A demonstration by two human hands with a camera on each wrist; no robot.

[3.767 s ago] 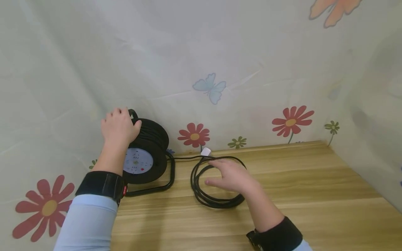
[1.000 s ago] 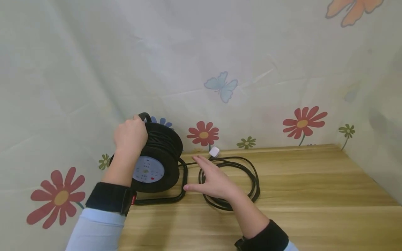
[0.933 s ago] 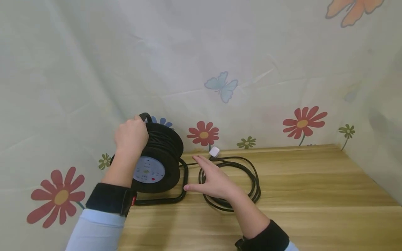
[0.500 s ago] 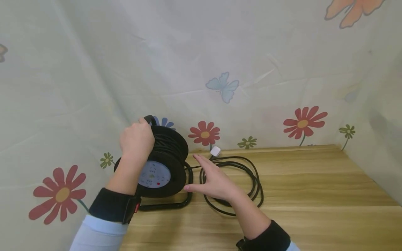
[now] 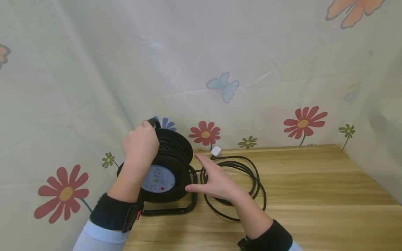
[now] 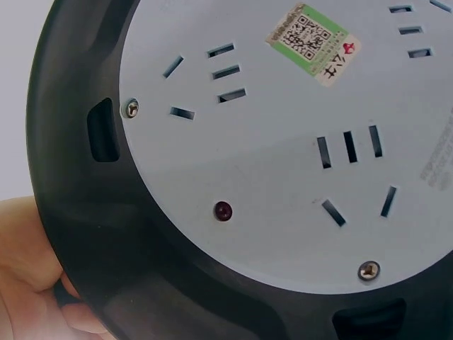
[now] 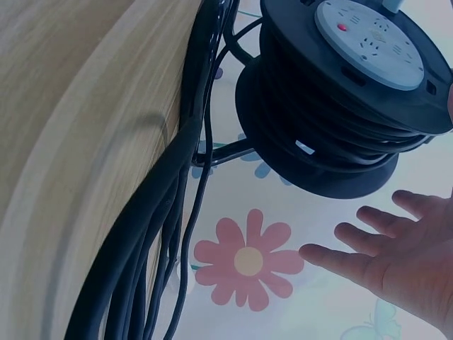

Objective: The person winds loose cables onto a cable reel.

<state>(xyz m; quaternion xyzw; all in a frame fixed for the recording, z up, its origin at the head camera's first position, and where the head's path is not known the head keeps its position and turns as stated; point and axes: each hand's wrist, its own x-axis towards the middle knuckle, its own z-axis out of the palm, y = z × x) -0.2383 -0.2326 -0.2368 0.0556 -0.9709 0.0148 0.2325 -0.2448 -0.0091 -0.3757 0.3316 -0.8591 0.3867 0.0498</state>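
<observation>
A black cable reel [image 5: 182, 176] stands at the left on a tubular frame [image 5: 169, 211], with black cable wound on its drum. My left hand [image 5: 141, 144] grips the handle [image 5: 154, 122] at its top; in the left wrist view its curled fingers [image 6: 28, 269] show behind the rim. The pale socket panel [image 6: 276, 149] has slots, a dark red button and a QR sticker. Right of the reel, my right hand [image 5: 216, 179] reaches in, thumb and fingers spread and holding nothing, fingertips close to the reel's edge. Beneath it lies a loose coil of cable [image 5: 255, 164].
A white plug [image 5: 215, 151] lies by the back edge of the wooden table [image 5: 307, 209], beside the coil. A cloth backdrop [image 5: 176, 52] printed with flowers and butterflies rises behind and at both sides. Black bands [image 5: 114, 212] circle both wrists.
The reel has shifted right and nearer to me with my left hand, now curled round its handle. The cable coil has spread slightly. My right hand moved left from the coil, then stayed.
</observation>
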